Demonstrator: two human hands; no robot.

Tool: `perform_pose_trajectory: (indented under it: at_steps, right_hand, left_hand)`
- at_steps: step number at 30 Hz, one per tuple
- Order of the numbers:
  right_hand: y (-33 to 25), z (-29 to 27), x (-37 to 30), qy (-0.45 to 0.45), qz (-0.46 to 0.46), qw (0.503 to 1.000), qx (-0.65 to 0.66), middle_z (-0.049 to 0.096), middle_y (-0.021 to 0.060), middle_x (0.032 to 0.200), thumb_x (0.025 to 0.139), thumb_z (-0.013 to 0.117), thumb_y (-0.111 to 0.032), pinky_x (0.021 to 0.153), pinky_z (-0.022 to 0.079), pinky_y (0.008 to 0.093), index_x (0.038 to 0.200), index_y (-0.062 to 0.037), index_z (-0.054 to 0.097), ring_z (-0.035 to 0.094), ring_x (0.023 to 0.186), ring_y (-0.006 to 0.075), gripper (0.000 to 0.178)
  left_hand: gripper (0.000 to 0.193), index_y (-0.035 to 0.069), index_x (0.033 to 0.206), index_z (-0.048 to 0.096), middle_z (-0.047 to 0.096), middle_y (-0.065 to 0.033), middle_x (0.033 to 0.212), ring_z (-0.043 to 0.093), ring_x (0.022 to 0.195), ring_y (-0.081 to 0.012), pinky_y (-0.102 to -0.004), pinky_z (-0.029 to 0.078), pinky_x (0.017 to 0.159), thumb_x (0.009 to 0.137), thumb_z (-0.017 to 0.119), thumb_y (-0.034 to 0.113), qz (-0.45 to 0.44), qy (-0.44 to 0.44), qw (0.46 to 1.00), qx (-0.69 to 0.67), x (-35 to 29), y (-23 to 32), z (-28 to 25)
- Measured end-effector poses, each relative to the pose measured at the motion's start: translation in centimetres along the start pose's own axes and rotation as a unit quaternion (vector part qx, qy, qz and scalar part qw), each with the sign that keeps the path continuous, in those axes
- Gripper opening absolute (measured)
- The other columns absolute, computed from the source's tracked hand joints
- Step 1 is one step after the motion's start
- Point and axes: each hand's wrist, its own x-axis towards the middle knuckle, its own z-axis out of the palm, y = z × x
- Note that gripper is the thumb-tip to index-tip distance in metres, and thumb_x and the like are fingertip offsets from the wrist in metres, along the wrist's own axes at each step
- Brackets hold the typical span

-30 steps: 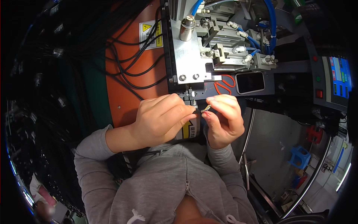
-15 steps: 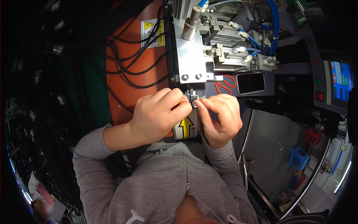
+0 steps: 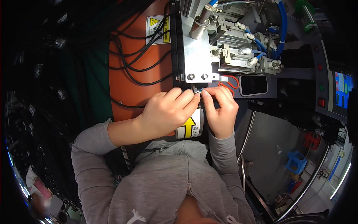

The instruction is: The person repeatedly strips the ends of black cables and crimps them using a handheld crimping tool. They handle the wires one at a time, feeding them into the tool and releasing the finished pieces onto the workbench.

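My left hand (image 3: 168,110) is pinched close under the front edge of a metal machine plate (image 3: 194,58). What lies between its fingertips is mostly hidden; a small white bit shows there. Facing it, my right hand (image 3: 222,112) pinches a thin wire (image 3: 201,90), white and bluish, between thumb and forefinger. The fingertips of both hands nearly meet at a small dark fixture (image 3: 195,89) below the plate. A white label with a yellow arrow (image 3: 190,127) sits just nearer to me than the hands.
Red-handled scissors (image 3: 232,81) and a phone (image 3: 253,85) lie right of the hands. Pneumatic cylinders with blue hoses (image 3: 282,28) stand behind. Black cables (image 3: 138,69) cross the orange surface (image 3: 119,89) at left. A control screen (image 3: 342,91) is far right.
Both hands have moved a little farther away, up toward the plate's front edge. The wire has shifted with them, and the fixture is now more covered. The whole view has tilted slightly.
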Motion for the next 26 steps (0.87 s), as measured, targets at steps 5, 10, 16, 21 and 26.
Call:
perform_pose_trajectory:
  at_steps: [5, 10, 16, 21, 26]
  right_hand:
    - [-0.4, 0.3, -0.4, -0.004, -0.011, 0.999, -0.032, 0.057, 0.0101, 0.070, 0.073, 0.065, 0.000, 0.061, 0.043, 0.0344, 0.073, -0.0012, 0.058, 0.053, 0.066, 0.0267, 0.007]
    - [0.7, 1.4, -0.6, 0.040, 0.008, 0.998, 0.037, 0.056, 0.0068, 0.070, 0.075, 0.061, 0.002, 0.060, 0.042, 0.0297, 0.074, -0.0003, 0.057, 0.052, 0.064, 0.0182, 0.005]
    - [2.8, 1.7, -1.5, -0.024, 0.211, 0.935, 0.283, 0.055, 0.0030, 0.072, 0.081, 0.057, -0.001, 0.060, 0.040, 0.0214, 0.080, 0.0011, 0.056, 0.049, 0.065, 0.0067, 0.002]
    - [1.0, 2.1, -0.8, 0.056, 0.043, 0.992, 0.109, 0.059, 0.0078, 0.074, 0.079, 0.064, 0.001, 0.064, 0.046, 0.0285, 0.079, 0.0018, 0.057, 0.057, 0.069, 0.0160, 0.007]
    - [2.6, 2.5, -1.6, -0.002, 0.215, 0.917, 0.336, 0.059, 0.0044, 0.075, 0.090, 0.059, -0.009, 0.069, 0.044, 0.0235, 0.082, -0.0049, 0.058, 0.056, 0.068, 0.0161, 0.009]
  left_hand:
    - [0.028, 0.008, 0.097, 0.070, 0.044, 0.0018, 0.070, 0.044, 0.057, -0.0094, -0.0210, 0.036, 0.042, 0.069, 0.064, 0.010, -0.029, -0.028, 0.999, 0.007, 0.0, 0.6, -0.3]
    - [0.027, 0.008, 0.097, 0.069, 0.043, 0.0018, 0.068, 0.045, 0.056, -0.0095, -0.0220, 0.037, 0.043, 0.071, 0.065, 0.009, -0.024, 0.001, 1.000, 0.005, 0.0, 0.4, 0.4]
    - [0.017, 0.009, 0.087, 0.066, 0.046, 0.0017, 0.069, 0.049, 0.057, -0.0100, -0.0222, 0.040, 0.045, 0.070, 0.064, 0.010, -0.030, 0.030, 0.999, -0.024, 0.2, -0.3, 0.8]
    - [0.008, 0.011, 0.074, 0.057, 0.049, 0.0023, 0.073, 0.052, 0.062, -0.0098, -0.0219, 0.043, 0.049, 0.068, 0.062, 0.012, -0.027, 0.039, 0.999, -0.015, 0.3, -0.4, 0.4]
    - [0.012, 0.009, 0.078, 0.062, 0.053, 0.0011, 0.074, 0.054, 0.062, -0.0110, -0.0260, 0.041, 0.050, 0.066, 0.061, 0.012, -0.042, -0.047, 0.996, 0.060, -0.7, 0.7, -0.3]
